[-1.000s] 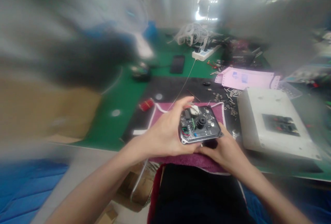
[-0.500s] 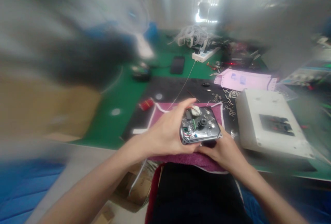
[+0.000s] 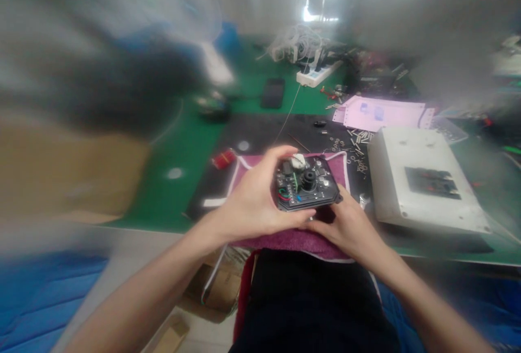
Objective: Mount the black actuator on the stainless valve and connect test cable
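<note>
The left hand's [image 3: 256, 195] grip is closed around the device [image 3: 307, 182], a lens-bearing circuit board in a dark frame, face up above the cloth [image 3: 280, 241] at the tabletop's [image 3: 163, 201] front edge. The right hand [image 3: 352, 220] touches its near right corner; with fingertips hidden beneath, I cannot tell whether that grip clamps or just props. This looks like a steadying or handling step underneath; the next move seemingly calls for keeping the device level and fingers off the lens.
</note>
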Action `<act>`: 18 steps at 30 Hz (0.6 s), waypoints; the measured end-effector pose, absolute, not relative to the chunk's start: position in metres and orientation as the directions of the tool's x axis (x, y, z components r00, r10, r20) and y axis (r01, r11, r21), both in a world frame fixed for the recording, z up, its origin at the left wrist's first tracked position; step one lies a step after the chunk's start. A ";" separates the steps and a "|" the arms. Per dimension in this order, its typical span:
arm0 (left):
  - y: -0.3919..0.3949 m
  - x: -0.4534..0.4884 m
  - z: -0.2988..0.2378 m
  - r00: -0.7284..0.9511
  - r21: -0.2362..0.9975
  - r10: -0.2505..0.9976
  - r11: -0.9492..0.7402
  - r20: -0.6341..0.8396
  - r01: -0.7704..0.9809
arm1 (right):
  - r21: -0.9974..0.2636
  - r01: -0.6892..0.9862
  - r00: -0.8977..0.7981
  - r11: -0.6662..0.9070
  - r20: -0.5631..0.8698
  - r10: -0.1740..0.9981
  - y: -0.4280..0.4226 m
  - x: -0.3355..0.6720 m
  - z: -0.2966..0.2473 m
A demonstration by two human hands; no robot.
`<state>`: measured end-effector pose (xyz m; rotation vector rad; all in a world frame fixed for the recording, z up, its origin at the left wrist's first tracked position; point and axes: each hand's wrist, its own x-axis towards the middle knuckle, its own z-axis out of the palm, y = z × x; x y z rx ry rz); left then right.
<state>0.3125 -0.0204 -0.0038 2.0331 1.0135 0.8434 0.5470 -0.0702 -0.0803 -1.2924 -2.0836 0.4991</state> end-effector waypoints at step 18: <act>-0.024 0.312 -0.006 0.407 0.848 0.865 -0.433 0.294 0.306 | -0.622 0.645 -0.319 0.444 0.308 0.896 -0.069 0.546 -0.075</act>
